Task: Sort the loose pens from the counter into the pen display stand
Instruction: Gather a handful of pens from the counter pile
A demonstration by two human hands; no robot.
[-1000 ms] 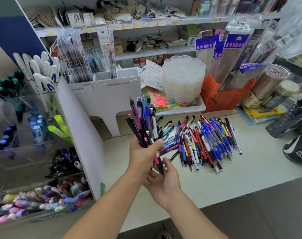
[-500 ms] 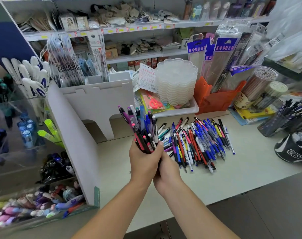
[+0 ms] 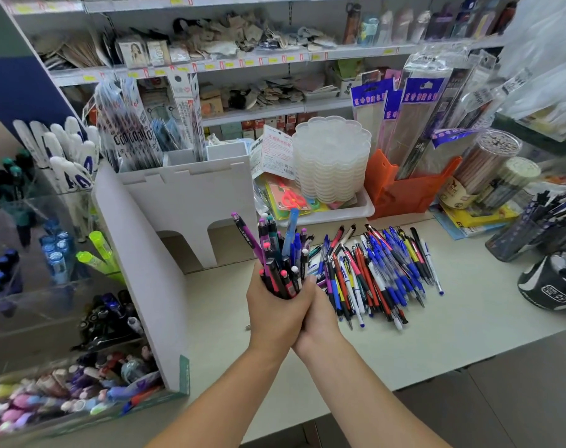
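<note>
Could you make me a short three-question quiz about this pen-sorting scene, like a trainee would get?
1. True or false: both hands grip the pen bundle.
2. Where do the loose pens lie: A) on the counter, B) in the white tray, C) on a shelf?
3. Fill in: the stack of clear dishes sits in the ____ tray.

Key: 1 true: left hand and right hand wrap its base. 2 A. 3 white.

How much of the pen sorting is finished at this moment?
Done: the display stand at the left already holds pens. In hand: the left hand and right hand grip a bundle of pens upright. Left: a pile of loose pens lies on the counter.
</note>
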